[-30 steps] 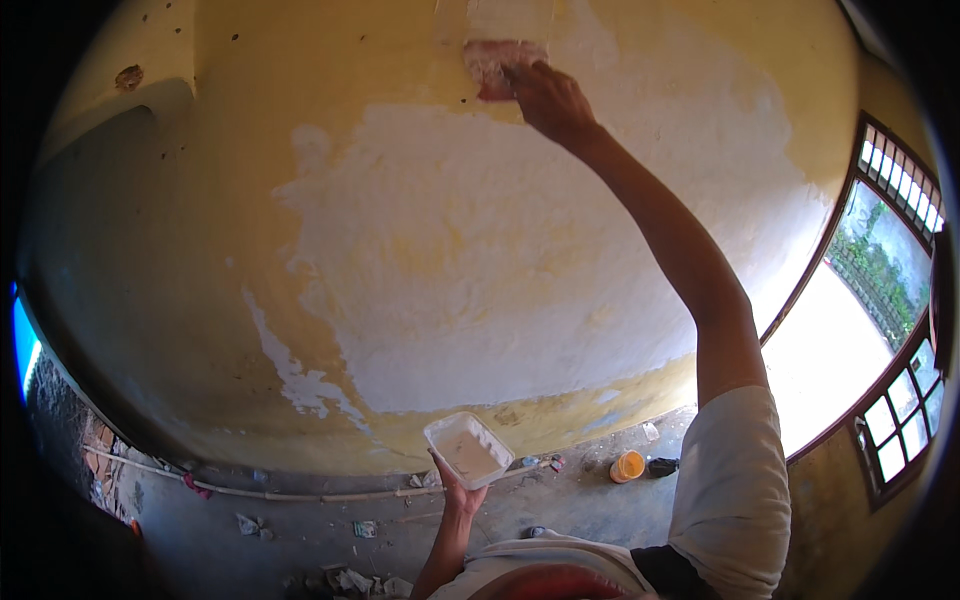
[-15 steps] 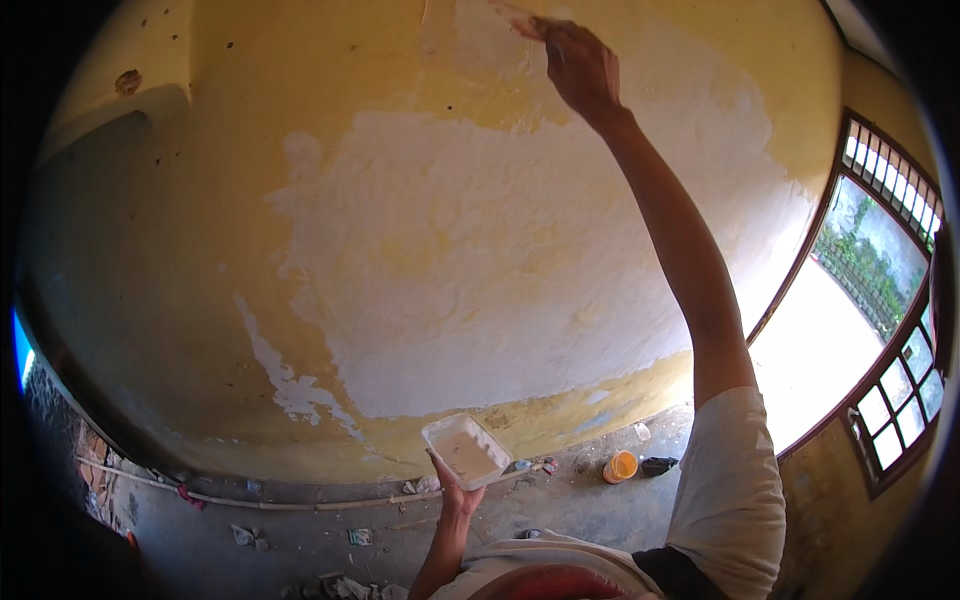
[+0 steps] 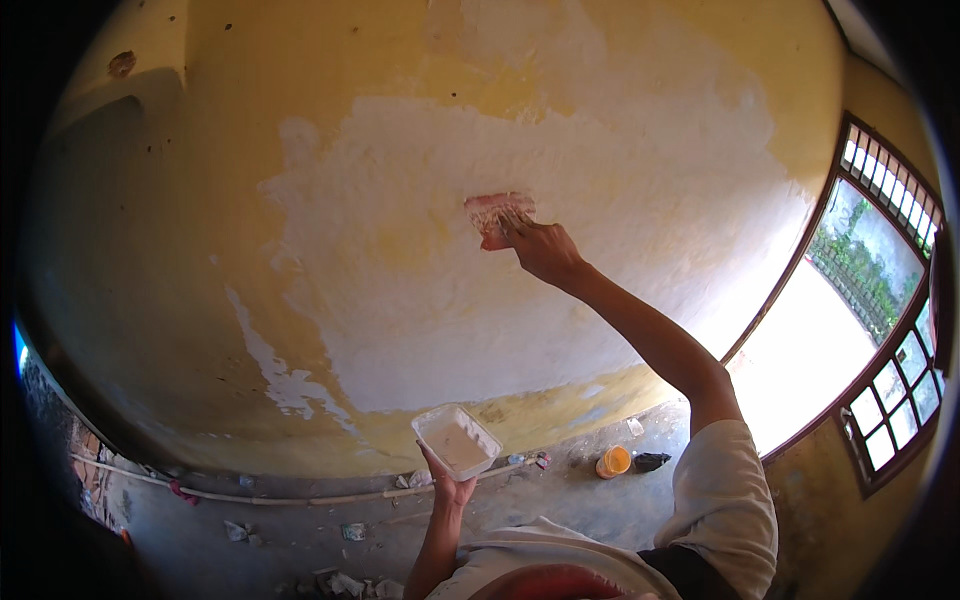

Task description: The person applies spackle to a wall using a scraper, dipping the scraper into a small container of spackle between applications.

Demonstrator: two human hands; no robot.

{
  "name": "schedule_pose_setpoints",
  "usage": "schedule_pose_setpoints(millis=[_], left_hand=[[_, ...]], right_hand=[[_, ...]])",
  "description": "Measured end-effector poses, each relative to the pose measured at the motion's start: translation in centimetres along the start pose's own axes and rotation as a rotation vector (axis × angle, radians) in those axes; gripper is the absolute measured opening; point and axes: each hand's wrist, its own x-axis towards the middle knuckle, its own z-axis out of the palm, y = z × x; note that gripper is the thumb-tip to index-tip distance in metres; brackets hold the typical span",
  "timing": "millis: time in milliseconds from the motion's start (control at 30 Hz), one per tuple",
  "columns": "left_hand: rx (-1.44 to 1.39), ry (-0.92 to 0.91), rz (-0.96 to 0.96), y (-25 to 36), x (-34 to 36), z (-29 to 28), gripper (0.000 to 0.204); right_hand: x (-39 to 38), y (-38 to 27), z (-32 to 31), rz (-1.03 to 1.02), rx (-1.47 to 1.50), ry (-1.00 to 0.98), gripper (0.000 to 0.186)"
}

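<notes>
Near, left hand [image 3: 452, 487] cupped the white tub [image 3: 457, 440] of filler from beneath; farther, right hand [image 3: 541, 250] pinched the scraper [image 3: 497, 210] flat against the yellow wall [image 3: 200, 260], mid-spread on the white patch [image 3: 560, 180]; next pass likely needs even pressure.

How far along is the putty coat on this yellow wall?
Done: a broad white patch covers the middle of the wall. In hand: the right hand presses a scraper to it; the left hand holds a putty tub. Left: bare yellow wall on the left and along the bottom.
</notes>
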Motion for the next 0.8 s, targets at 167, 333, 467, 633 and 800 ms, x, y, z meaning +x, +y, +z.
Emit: schedule_pose_setpoints(millis=[167,333,467,633,800], left_hand=[[0.052,0.006,-0.016,-0.2,0.1,1.3,0.069],[0.03,0.014,-0.048,-0.4,0.4,1.3,0.07],[0.051,0.038,-0.1,0.2,0.8,-0.2,0.072],[0.066,0.094,-0.111,1.5,1.2,-1.5,0.071],[0.109,0.117,-0.153,1.9,1.2,-2.9,0.078]], right_hand=[[3.9,1.2,-9.7,0.021,0.198,0.397,0.046],[14.6,5.8,-18.7,0.121,-0.028,0.722,0.035],[19.0,5.5,-14.9,0.226,-0.132,0.373,0.044],[10.1,-0.9,3.8,0.0,-0.324,0.243,0.052],[1.1,-3.6,6.4,-0.066,0.122,-0.04,0.045]])
